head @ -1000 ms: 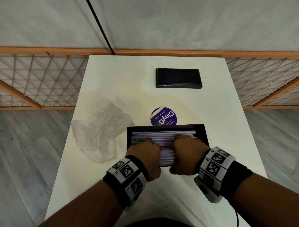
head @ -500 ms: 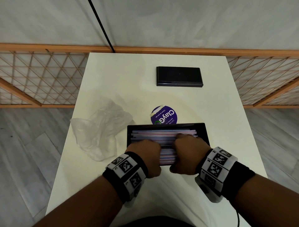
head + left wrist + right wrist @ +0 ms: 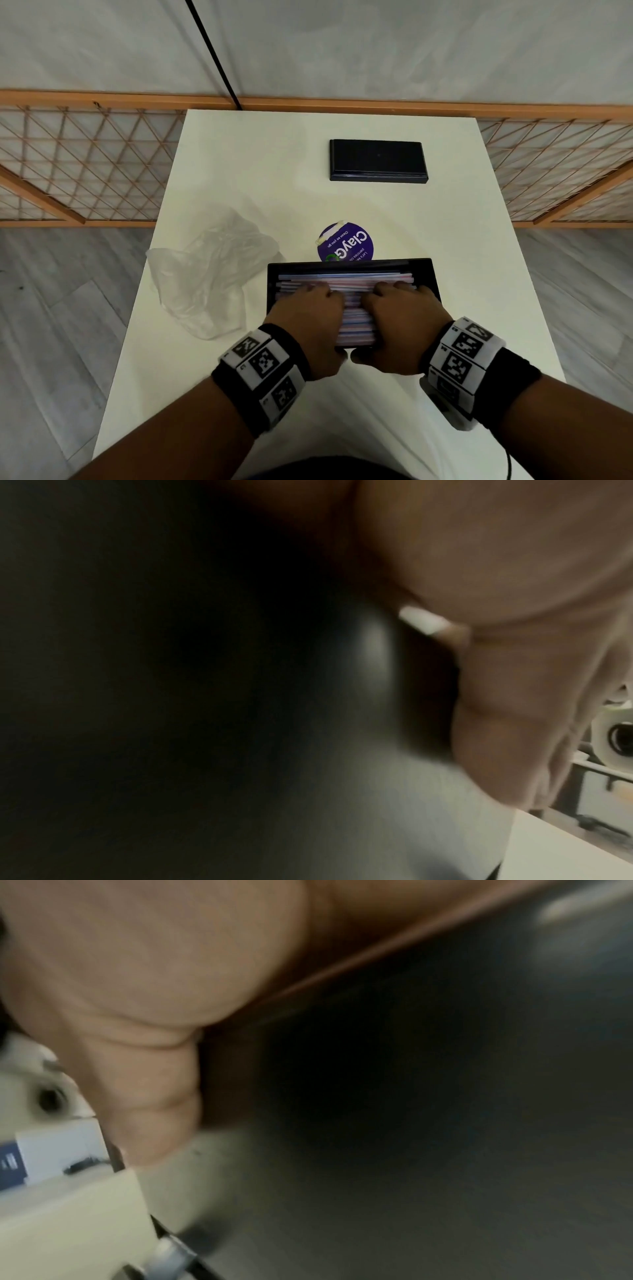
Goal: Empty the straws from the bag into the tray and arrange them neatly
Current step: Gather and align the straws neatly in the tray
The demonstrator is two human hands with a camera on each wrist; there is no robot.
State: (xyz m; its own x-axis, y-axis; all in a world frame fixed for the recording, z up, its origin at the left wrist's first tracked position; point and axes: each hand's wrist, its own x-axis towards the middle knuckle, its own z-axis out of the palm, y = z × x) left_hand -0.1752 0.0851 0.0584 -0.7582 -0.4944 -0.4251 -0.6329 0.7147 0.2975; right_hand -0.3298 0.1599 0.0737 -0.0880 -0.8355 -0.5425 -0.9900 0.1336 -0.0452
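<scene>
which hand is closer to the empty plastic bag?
Left. The left hand rests on the straws at the tray's bag-side end; the right hand sits farther from the plastic bag, across the tray.

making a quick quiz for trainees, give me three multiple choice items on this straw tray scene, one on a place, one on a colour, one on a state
1. Where does the plastic bag lie?
A. left of the tray
B. inside the tray
C. on the floor

2. What colour is the round sticker?
A. red
B. purple
C. yellow

3. Where are the straws?
A. in the bag
B. scattered on the table
C. in the tray

Answers: 1 A, the crumpled bag sits on the table left of the tray. 2 B, it shows purple beyond the tray. 3 C, they lie lengthwise in the tray under the left hand and right hand.
</scene>
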